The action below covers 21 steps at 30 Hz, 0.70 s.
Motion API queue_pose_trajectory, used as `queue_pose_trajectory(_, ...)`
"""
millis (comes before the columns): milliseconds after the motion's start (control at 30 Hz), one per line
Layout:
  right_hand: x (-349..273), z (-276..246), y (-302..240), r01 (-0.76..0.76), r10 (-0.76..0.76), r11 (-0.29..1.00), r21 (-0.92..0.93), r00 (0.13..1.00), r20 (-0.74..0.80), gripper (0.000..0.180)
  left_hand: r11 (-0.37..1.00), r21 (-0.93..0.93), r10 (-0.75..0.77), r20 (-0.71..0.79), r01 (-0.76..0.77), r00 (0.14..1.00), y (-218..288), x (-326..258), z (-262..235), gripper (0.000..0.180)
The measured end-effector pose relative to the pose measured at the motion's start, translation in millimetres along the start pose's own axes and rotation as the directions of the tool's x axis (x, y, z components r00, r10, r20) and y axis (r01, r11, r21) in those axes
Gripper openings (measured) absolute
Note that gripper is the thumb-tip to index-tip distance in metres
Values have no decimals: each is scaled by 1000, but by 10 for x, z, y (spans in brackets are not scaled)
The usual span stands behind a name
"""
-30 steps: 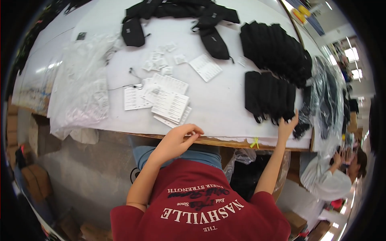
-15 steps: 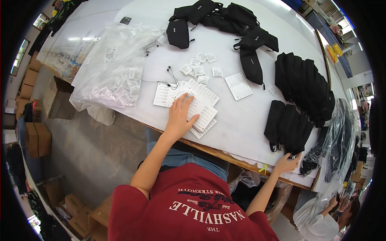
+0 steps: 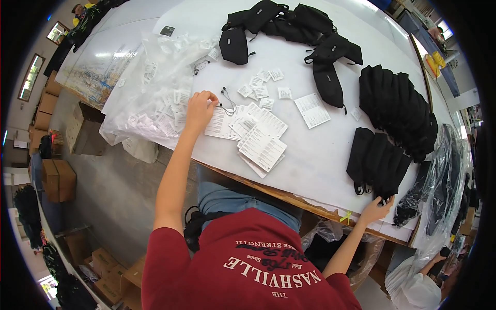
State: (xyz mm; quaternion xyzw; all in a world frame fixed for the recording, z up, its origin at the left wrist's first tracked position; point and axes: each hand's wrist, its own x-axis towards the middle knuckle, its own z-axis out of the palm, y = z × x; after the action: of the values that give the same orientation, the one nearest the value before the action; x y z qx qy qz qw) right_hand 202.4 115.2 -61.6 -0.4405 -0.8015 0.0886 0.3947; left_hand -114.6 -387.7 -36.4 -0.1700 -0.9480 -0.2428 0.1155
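Observation:
My left hand [image 3: 200,111] is on the white table at the left of the printed cards, its fingers bent and pinched at the end of a thin black cord [image 3: 230,109]. Fingertips partly cover where the cord meets them. Fanned white printed cards [image 3: 262,149] lie in a loose pile beside that hand. At the table's near right edge, my right hand [image 3: 376,210] grips the lower end of a black fabric pouch [image 3: 385,178], one of several in a row. The pouch's held end is mostly hidden by the fingers.
A clear plastic bag [image 3: 150,88] of small white packets covers the table's left part. Loose packets [image 3: 260,92] and a separate card [image 3: 312,110] lie mid-table. Stacked black pouches [image 3: 395,106] stand at right; more [image 3: 279,23] lie at the back. Another person [image 3: 413,284] is at lower right.
My left hand has lifted off the card pile and moved left and away to the black cord, its spread fingers now closed. My right hand stays at the pouch end.

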Motion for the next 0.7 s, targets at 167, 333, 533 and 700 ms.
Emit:
queue_pose_trajectory(167,9,-22,-29,-21,19,997,-71,999,-32,47,950,-311,-72,-121,31,990,-83,342,-182,8)
queue_pose_trajectory(333,9,-43,-28,-20,20,1000,-13,999,-28,46,945,-327,-82,-175,21,981,-159,823,-569,7)
queue_pose_trajectory(533,9,-34,-36,-57,57,998,-6,998,0,47,913,-405,-133,-195,44,972,-111,1122,-823,10)
queue_pose_trajectory(700,-4,-27,-17,-72,71,997,-28,997,-6,46,955,-295,-64,-213,-2,975,-8,1313,-967,19)
